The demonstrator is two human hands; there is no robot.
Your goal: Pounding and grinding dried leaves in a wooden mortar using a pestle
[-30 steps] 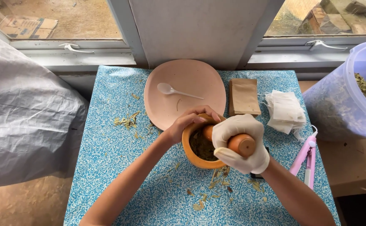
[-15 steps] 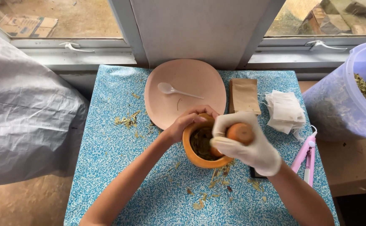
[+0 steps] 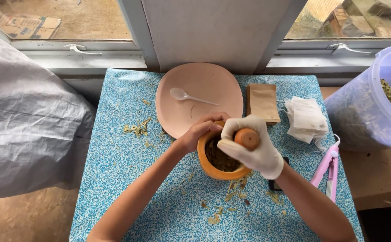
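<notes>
At the centre of the frame, the gloved right hand (image 3: 253,150) is closed in a firm grip around the wooden pestle (image 3: 247,138), which stands inside the orange mortar (image 3: 217,166) on the blue speckled tabletop (image 3: 115,179). The bare left hand (image 3: 200,131) is curled over the mortar's far rim. Above it lies a pink plate (image 3: 204,85) bearing a white spoon (image 3: 184,95); a pink tool (image 3: 326,168) lies at right.

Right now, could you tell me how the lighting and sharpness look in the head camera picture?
Head view: soft, even daylight, no glare; faint shadows under the wooden mortar; right hand on the pestle stays sharp; window frames bend slightly toward the edges.
</notes>
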